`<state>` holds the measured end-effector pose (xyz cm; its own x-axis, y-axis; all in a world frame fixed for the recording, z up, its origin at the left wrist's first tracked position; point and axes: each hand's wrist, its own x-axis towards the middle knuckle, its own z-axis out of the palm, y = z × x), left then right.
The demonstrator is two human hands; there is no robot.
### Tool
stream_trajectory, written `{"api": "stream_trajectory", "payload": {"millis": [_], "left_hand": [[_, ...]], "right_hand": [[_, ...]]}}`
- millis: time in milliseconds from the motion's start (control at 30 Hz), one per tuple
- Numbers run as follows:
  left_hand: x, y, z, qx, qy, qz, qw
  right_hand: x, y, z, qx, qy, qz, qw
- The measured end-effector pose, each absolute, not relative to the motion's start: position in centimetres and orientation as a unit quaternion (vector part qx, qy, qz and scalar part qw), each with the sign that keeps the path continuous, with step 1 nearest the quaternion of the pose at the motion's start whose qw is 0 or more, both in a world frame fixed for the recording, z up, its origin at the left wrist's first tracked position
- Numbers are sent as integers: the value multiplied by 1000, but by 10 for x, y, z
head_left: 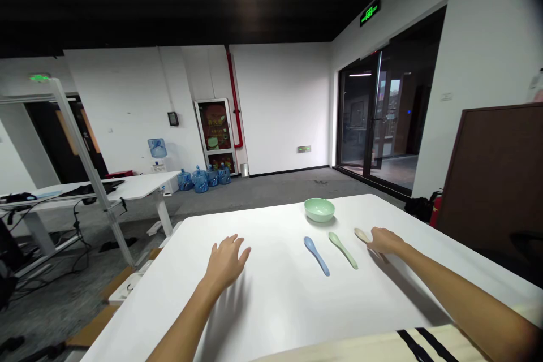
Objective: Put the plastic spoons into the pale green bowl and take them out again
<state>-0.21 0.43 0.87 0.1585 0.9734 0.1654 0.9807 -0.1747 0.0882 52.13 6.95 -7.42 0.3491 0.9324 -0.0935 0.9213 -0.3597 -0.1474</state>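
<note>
My right hand (385,240) is closed over the handle of a beige spoon (362,235); its bowl end pokes out to the left and the rest is hidden beneath my fingers. To the left of that hand lie a green spoon (343,250) and a blue spoon (317,257), side by side and slanted. Behind the spoons a light green bowl (319,211) stands upright on the white table (271,305). My left hand (228,260) hovers over the table's left part, fingers spread, holding nothing.
A dark brown panel (492,169) rises beyond the table's right edge. Off to the left are another white table (148,184), a metal post (85,164) and loose cables. Blue water bottles (200,180) stand by the far wall.
</note>
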Motion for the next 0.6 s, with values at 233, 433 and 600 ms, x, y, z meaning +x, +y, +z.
{"api": "stream_trajectory", "payload": {"millis": [233, 433, 600], "left_hand": [[-2, 3, 10, -758, -645, -96, 23], [-4, 5, 7, -759, -643, -103, 15], [-6, 7, 3, -755, -647, -104, 17]], "right_hand": [[523, 73, -71, -813, -574, 93, 42], [509, 97, -38, -797, -590, 103, 83], [490, 130, -18, -792, -599, 62, 105]]}}
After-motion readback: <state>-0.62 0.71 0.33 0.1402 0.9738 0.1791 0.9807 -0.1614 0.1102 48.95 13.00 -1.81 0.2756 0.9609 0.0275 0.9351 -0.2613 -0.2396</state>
